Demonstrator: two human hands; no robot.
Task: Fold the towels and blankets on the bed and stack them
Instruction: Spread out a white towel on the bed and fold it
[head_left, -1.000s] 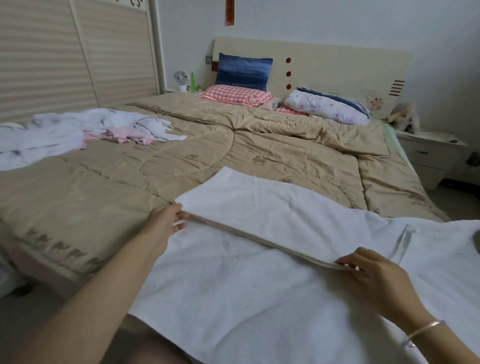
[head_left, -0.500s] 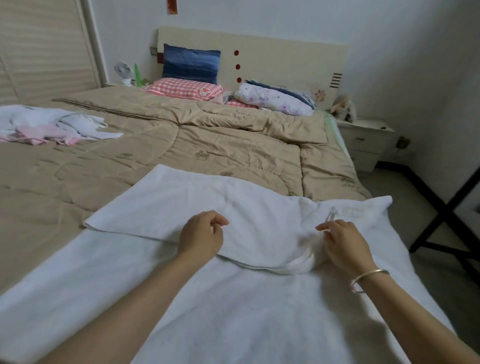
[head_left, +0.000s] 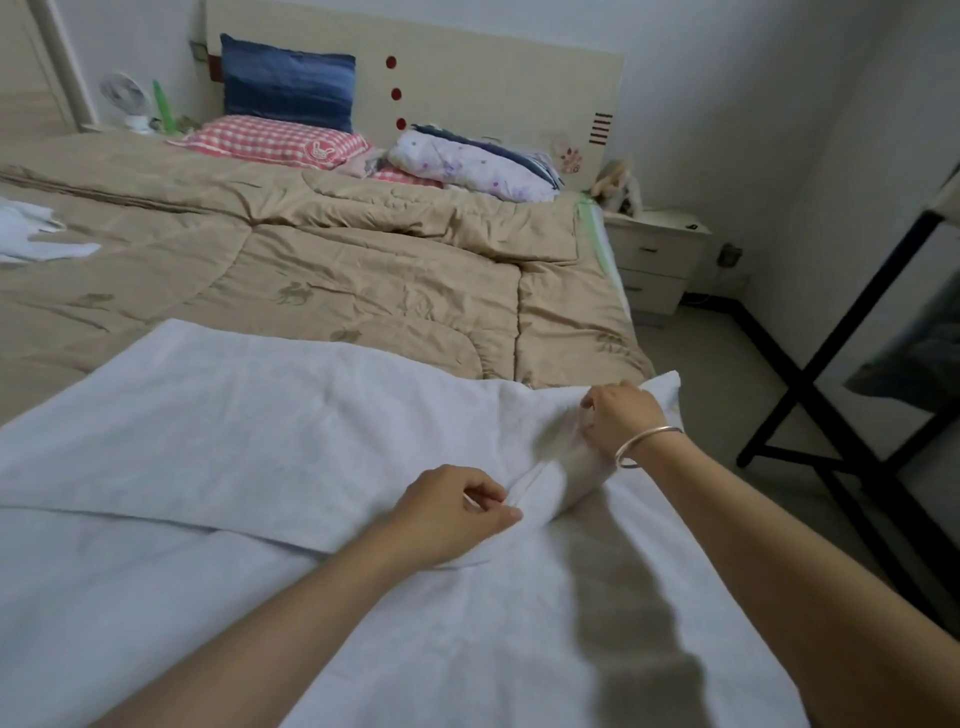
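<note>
- We see a large white towel (head_left: 234, 426) of matte, finely napped terry spread across the near end of a beige quilt (head_left: 363, 270). Its far part is doubled back over the near part, so a straight folded edge runs slantwise from the left border toward the hands.
- The left hand (head_left: 457, 512), knuckles up, has its fingers curled. It pinches that doubled edge between thumb and fingertips near the towel's middle.
- The right hand (head_left: 621, 418), nearer the quilt's right edge, grips the cloth with curled fingers just short of the towel's pointed far-right corner. A thin silvery bangle (head_left: 644, 444) circles the wrist.
- Between the two hands the cloth rises off the layer beneath in a soft, rounded ridge with shallow creases.
- The quilt is smooth and faintly glossy, stitched into broad padded panels and strewn with small darker motifs.
- A rectangular dark-blue cushion (head_left: 288, 83) leans against the pale headboard (head_left: 493, 78), which bears three red dots. A red-and-white checked pillow (head_left: 270, 140) lies flat before the cushion, and a white, flower-printed roll of bedding (head_left: 467, 163) lies to its right.
- Crumpled white cloth (head_left: 31, 234) lies at the left border, cut by the frame; we cannot tell whether it is towel or garment.
- Beyond the quilt's right edge stand a white two-drawer nightstand (head_left: 654, 254) and a black frame (head_left: 810, 374) of straight bars.
</note>
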